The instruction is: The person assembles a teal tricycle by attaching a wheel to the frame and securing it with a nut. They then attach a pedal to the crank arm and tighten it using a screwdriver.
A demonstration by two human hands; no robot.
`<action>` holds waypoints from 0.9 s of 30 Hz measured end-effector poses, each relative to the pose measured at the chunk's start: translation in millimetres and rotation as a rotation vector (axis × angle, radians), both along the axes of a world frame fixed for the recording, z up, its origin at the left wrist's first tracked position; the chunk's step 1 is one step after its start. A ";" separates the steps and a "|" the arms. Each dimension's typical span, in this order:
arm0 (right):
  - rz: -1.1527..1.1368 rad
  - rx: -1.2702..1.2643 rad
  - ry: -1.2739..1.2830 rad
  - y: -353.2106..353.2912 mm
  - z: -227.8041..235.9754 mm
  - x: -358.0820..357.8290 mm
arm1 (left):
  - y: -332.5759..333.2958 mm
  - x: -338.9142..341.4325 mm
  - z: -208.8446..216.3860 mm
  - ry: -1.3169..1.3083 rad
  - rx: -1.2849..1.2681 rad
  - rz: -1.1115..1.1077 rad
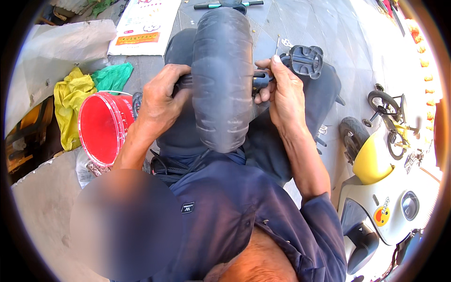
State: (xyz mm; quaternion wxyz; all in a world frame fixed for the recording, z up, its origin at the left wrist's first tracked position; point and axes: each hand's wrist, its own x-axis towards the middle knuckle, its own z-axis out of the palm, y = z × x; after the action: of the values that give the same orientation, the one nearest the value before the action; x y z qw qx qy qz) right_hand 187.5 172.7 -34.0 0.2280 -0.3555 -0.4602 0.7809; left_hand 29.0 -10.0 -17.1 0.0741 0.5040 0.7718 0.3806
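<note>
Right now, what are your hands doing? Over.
Left hand gripping fat black rubber tyre on lap. Right hand holding thin metal tool at hub. Red plastic bucket beside, clear.

Both forearms are coming up from the bottom, sleeves rolled to the elbows. Left hand (159, 101) is curling its fingers in a firm grip, while right hand (282, 91) is pinching with thumb and fingertips, wrist bent inward.

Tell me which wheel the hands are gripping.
The wide dark grey tyre lying across the lap, with the left hand and right hand on either side. The scooter's front wheel and the small bike's wheel stand untouched on the pavement.
</note>
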 end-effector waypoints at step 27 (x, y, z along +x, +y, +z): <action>-0.138 -0.024 0.123 -2.8 -14.1 2.8 | -2.9 8.9 9.9 -0.254 -0.099 -0.035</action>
State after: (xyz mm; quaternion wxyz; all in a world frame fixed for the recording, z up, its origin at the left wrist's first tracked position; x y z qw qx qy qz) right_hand 190.2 169.9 -48.1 0.3050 -0.3403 -0.4102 0.7893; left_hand 37.9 -12.9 -7.2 0.2026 0.4608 0.7651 0.4016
